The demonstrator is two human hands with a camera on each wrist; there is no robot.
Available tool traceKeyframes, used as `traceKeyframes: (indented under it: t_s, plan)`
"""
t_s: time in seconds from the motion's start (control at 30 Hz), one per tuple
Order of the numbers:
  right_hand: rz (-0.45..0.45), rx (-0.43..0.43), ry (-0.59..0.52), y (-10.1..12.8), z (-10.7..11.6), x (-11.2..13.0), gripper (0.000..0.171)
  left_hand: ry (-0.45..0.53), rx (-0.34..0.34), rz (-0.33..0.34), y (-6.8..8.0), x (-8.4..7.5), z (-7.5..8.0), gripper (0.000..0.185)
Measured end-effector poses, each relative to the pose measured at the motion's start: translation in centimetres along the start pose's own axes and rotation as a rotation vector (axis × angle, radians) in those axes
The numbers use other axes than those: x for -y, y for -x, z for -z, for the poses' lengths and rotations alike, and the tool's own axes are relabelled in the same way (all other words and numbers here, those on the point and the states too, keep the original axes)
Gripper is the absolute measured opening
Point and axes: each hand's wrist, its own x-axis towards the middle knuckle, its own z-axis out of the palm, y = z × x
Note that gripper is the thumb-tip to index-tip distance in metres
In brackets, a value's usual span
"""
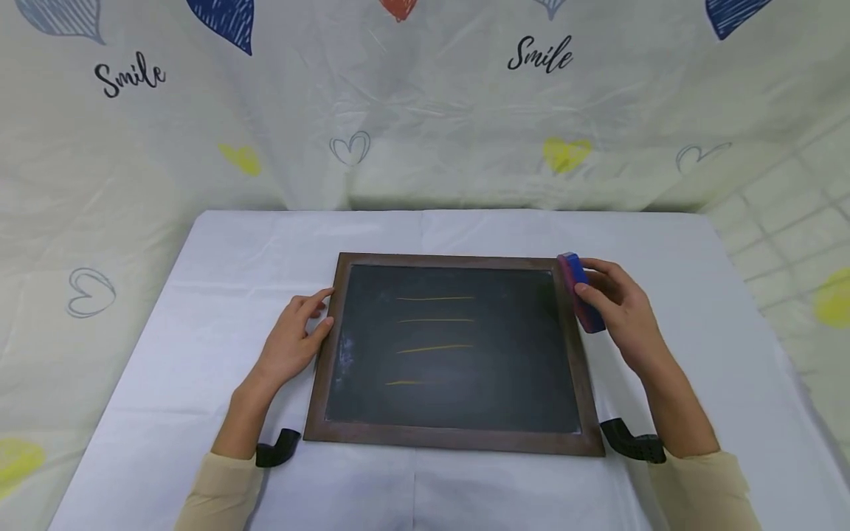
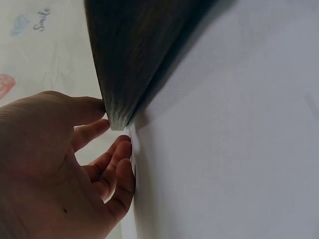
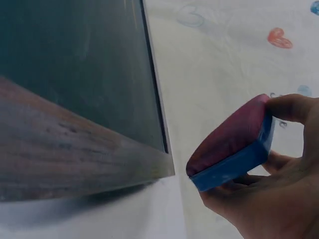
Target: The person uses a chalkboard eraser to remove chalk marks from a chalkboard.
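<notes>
A framed chalkboard (image 1: 451, 369) lies on the table, with several short yellow chalk lines one below another on its dark surface. Whitish smudges mark the board's left side. My left hand (image 1: 295, 335) rests against the left side of the wooden frame (image 2: 122, 107), thumb and index fingertips right at its edge, the other fingers loosely bent by the tabletop. At the board's upper right, my right hand (image 1: 617, 310) grips a blue chalkboard eraser (image 1: 580, 293) between thumb and fingers. In the right wrist view the pink felt side of the eraser (image 3: 229, 132) faces the board, beside the frame.
White cloth covers the table (image 1: 199, 346). Behind it hangs a pale curtain (image 1: 451, 96) printed with hearts and "Smile". A black curved piece on the left wrist (image 1: 279, 448) and another on the right wrist (image 1: 631, 442) sit near the board's lower corners.
</notes>
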Motion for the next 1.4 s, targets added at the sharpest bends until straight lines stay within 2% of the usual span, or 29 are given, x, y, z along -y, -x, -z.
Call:
traceKeyframes:
  t_s: [0.17,0.43,0.67,0.87,1.13,1.4]
  plan:
    - [0.039,0.057,0.09,-0.9,-0.9,0.6,0.051,0.003,-0.005,-0.012,-0.1,0.1,0.0,0.054]
    - [0.112,0.096,0.217,-1.8,-2.1,0.9,0.058,0.008,-0.007,-0.011,-0.1,0.2,0.0,0.054]
    - [0.126,0.106,0.274,-2.1,-2.5,1.0,0.051,0.002,-0.028,-0.062,-0.1,0.3,0.0,0.051]
    - [0.201,0.142,0.34,-2.8,-3.2,0.8,0.046,0.004,-0.025,-0.079,0.0,0.4,0.1,0.05]
    - [0.308,0.178,0.431,-3.8,-4.3,0.9,0.046,0.006,-0.007,-0.073,0.0,0.6,0.1,0.054]
    - [0.329,0.231,0.504,-4.4,-5.3,1.3,0.047,0.022,0.005,-0.056,-0.1,0.6,0.1,0.055]
